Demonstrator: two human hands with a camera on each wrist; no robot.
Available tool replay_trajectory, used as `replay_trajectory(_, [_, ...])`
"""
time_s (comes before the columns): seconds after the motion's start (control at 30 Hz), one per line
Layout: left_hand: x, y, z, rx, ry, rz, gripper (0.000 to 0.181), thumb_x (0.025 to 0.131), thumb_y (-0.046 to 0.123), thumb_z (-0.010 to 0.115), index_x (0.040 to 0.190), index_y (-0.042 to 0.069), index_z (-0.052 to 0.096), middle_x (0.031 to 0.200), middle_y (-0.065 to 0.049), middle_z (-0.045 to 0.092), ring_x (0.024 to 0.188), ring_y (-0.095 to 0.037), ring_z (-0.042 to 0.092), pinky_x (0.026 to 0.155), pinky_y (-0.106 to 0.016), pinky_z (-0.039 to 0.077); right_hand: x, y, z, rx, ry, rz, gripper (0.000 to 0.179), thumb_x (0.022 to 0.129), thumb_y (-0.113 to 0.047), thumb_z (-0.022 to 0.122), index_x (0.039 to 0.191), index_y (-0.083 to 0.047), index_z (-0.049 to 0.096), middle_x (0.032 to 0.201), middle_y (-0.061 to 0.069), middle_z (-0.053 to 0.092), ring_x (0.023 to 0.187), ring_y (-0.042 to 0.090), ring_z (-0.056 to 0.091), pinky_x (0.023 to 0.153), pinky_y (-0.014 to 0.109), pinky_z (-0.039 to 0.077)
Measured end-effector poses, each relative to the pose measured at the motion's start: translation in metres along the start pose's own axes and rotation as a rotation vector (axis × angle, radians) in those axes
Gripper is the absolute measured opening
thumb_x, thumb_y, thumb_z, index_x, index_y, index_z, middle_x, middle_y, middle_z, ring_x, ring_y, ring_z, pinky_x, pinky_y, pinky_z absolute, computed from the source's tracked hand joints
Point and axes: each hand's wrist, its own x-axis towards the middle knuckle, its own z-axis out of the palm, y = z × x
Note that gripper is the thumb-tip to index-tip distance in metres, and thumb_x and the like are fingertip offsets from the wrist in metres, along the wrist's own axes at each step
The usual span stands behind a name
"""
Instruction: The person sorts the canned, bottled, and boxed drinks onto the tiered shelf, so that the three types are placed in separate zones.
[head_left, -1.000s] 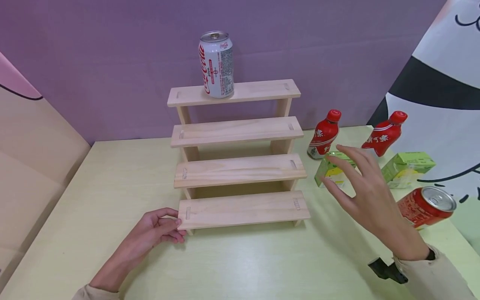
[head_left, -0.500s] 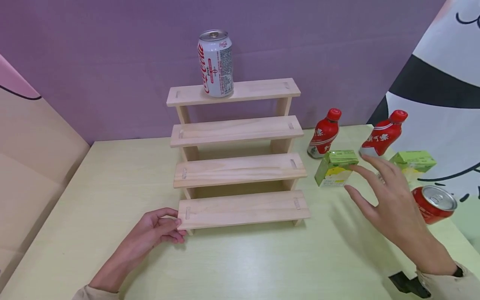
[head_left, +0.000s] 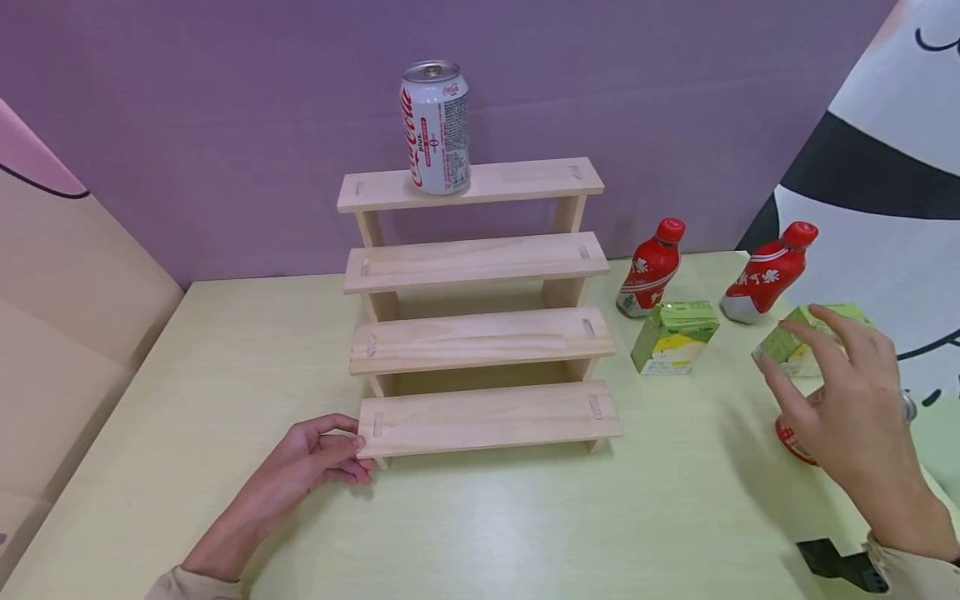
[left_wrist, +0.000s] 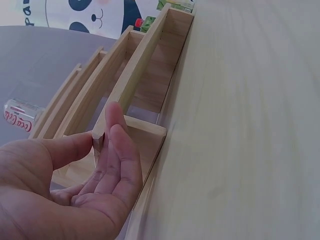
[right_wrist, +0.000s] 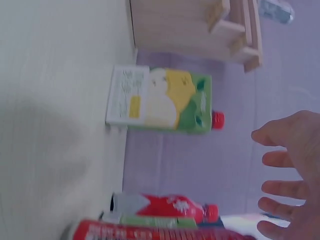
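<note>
A four-step wooden display shelf [head_left: 487, 417] stands mid-table, its lowest board nearest. My left hand [head_left: 318, 458] pinches the left end of that board between thumb and fingers, as the left wrist view also shows [left_wrist: 100, 185]. On the top board a white Coca-Cola can [head_left: 437, 133] stands upright. My right hand [head_left: 855, 392] holds nothing, fingers spread and slightly bent, and in the head view it covers most of a red can [head_left: 795, 442]. Just behind its fingertips is a green juice carton [head_left: 787, 346], partly hidden.
Right of the shelf stand another green carton [head_left: 675, 337] and a red bottle [head_left: 651, 268]. A second red bottle [head_left: 765, 275] stands farther right. A purple backdrop [head_left: 225, 150] rises behind the table, with a panda-print sheet [head_left: 885, 167] on the right.
My right hand has moved rightward, away from the left green carton, to over the red can. The left hand keeps its hold on the shelf.
</note>
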Motion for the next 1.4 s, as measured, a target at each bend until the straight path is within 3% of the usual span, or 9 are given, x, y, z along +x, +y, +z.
replay_trajectory(0.1, [0.0,0.001,0.0,-0.002,-0.005,0.003,0.035,0.1,0.014,0.06,0.122,-0.011,0.05,0.095,-0.022,0.072,0.085,-0.025,0.071,0.083,-0.037,0.059,-0.001,0.007,-0.005,-0.038,-0.008,0.075,0.044,0.087,-0.006,0.068,0.126,0.009,0.056,0.146,0.03,0.041,0.138,0.049,0.029,0.115,0.065,0.021])
replay_trajectory(0.37, [0.0,0.002,0.001,-0.011,-0.015,-0.003,0.034,0.1,0.013,0.06,0.122,-0.011,0.049,0.095,-0.022,0.071,0.085,-0.024,0.071,0.083,-0.036,0.059,-0.003,0.022,-0.011,-0.148,-0.122,0.24,0.051,0.092,-0.009,0.063,0.135,0.011,0.045,0.153,0.032,0.028,0.144,0.048,0.018,0.117,0.066,0.013])
replay_trajectory(0.63, [0.0,0.001,-0.001,-0.01,-0.016,0.001,0.032,0.1,0.013,0.06,0.121,-0.01,0.05,0.095,-0.022,0.071,0.085,-0.025,0.071,0.083,-0.037,0.059,-0.007,0.036,-0.012,-0.222,-0.208,0.371,0.061,0.099,-0.034,0.059,0.138,0.01,0.041,0.155,0.032,0.025,0.142,0.051,0.021,0.115,0.067,0.016])
replay_trajectory(0.7, [0.0,0.001,-0.001,-0.013,-0.014,0.0,0.032,0.1,0.013,0.06,0.12,-0.009,0.051,0.095,-0.021,0.071,0.085,-0.025,0.071,0.083,-0.037,0.059,-0.008,0.038,-0.012,-0.215,-0.224,0.387,0.062,0.099,-0.035,0.058,0.138,0.009,0.041,0.152,0.034,0.026,0.138,0.053,0.023,0.114,0.069,0.019])
replay_trajectory(0.8, [0.0,0.0,-0.001,-0.017,-0.017,0.005,0.03,0.1,0.012,0.06,0.119,-0.009,0.051,0.094,-0.021,0.071,0.084,-0.025,0.071,0.083,-0.037,0.059,-0.009,0.041,-0.011,-0.214,-0.253,0.406,0.059,0.098,-0.031,0.06,0.135,0.01,0.039,0.143,0.039,0.033,0.128,0.054,0.029,0.103,0.072,0.033])
replay_trajectory(0.9, [0.0,0.0,-0.001,-0.017,-0.021,0.008,0.029,0.1,0.012,0.059,0.119,-0.009,0.051,0.094,-0.021,0.072,0.084,-0.024,0.071,0.082,-0.036,0.059,-0.011,0.045,-0.011,-0.211,-0.27,0.415,0.055,0.096,-0.025,0.062,0.13,0.013,0.04,0.125,0.04,0.042,0.111,0.055,0.039,0.08,0.067,0.05])
replay_trajectory(1.03, [0.001,0.0,0.0,-0.015,-0.017,0.007,0.029,0.101,0.013,0.059,0.119,-0.008,0.051,0.093,-0.02,0.072,0.083,-0.023,0.071,0.081,-0.036,0.059,-0.015,0.048,-0.01,-0.19,-0.285,0.436,0.059,0.096,-0.03,0.062,0.128,0.015,0.039,0.108,0.039,0.046,0.09,0.055,0.049,0.056,0.058,0.055])
replay_trajectory(1.2, [0.0,-0.001,0.0,-0.012,-0.01,0.007,0.028,0.101,0.012,0.059,0.119,-0.008,0.05,0.092,-0.019,0.072,0.083,-0.023,0.071,0.081,-0.036,0.059,-0.02,0.05,-0.008,-0.169,-0.306,0.477,0.067,0.097,-0.037,0.062,0.131,0.015,0.035,0.112,0.041,0.045,0.089,0.056,0.051,0.055,0.056,0.056])
replay_trajectory(1.4, [0.0,0.001,0.0,-0.007,-0.014,0.008,0.031,0.101,0.013,0.059,0.119,-0.009,0.05,0.093,-0.022,0.071,0.083,-0.025,0.071,0.083,-0.037,0.059,-0.025,0.049,-0.01,-0.165,-0.286,0.452,0.068,0.096,-0.037,0.065,0.133,0.013,0.038,0.124,0.042,0.04,0.104,0.057,0.041,0.061,0.065,0.054])
